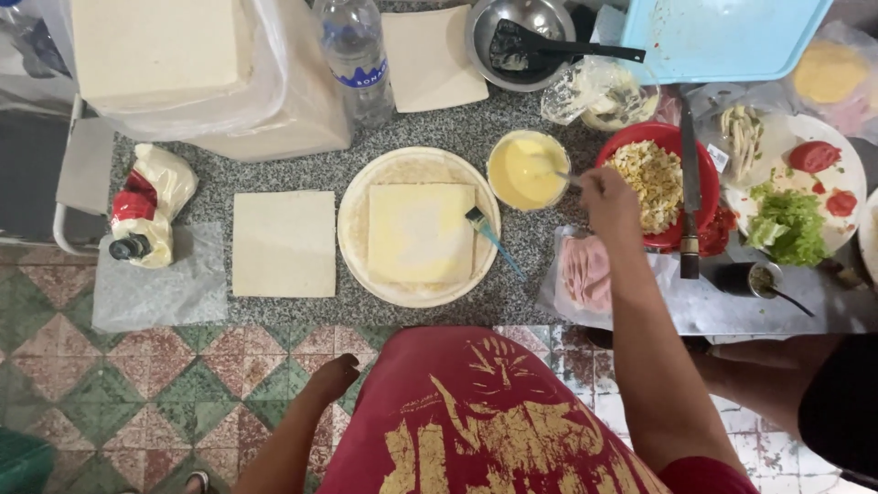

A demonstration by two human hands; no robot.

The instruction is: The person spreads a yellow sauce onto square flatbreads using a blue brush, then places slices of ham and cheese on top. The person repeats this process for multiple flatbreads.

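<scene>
My right hand (608,203) grips a spoon (560,176) whose end dips into a small bowl of yellow sauce (528,170). Beside that bowl a round cream plate (358,229) carries a square slice of bread (421,232) coated yellow. A blue-handled brush (492,240) leans on the plate's right rim. My left hand (331,377) hangs below the counter edge with curled fingers, holding nothing. To the right of my right hand stands a red bowl of chopped yellow filling (651,183).
A plain bread slice (283,243) lies left of the plate. Pink ham slices (585,273) sit in plastic near my wrist. A knife (689,192) rests across the red bowl. A salad plate (800,197), water bottle (355,57), bagged bread (183,64), metal bowl (521,37) and blue tray (722,37) crowd the back. Another person's arm (777,375) is at right.
</scene>
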